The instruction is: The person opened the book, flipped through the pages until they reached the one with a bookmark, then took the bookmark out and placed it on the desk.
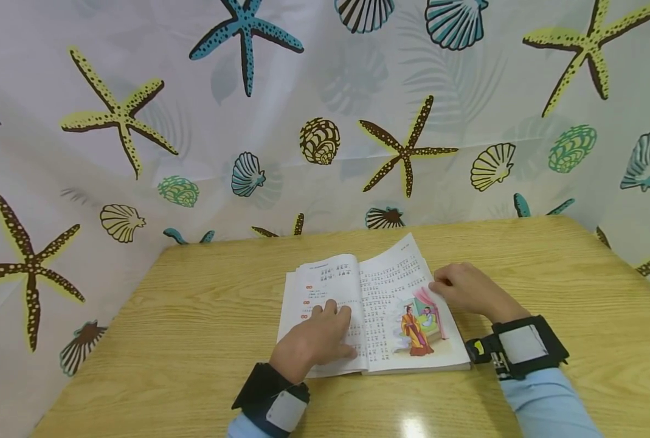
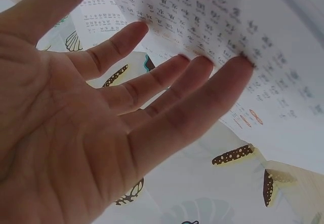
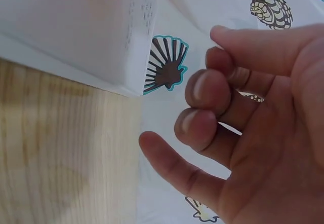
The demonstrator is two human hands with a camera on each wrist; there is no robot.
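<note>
An open book (image 1: 387, 292) lies on the table, printed text on both pages and a coloured picture (image 1: 420, 325) on its right page. My left hand (image 1: 319, 334) rests on the left page, its fingers spread; in the left wrist view its fingertips (image 2: 238, 67) touch the printed paper. At the right edge of the right page, my right hand (image 1: 467, 289) pinches the page between thumb and forefinger. That page's upper corner stands a little raised. The right wrist view shows the right hand (image 3: 248, 107) with its other fingers curled and the little finger straighter.
The wooden table (image 1: 204, 316) extends around the book on all sides. Behind it and at both sides hangs a white cloth (image 1: 281, 121) printed with starfish and shells. Each wrist wears a black band (image 1: 529, 347) over a light blue sleeve (image 1: 549, 401).
</note>
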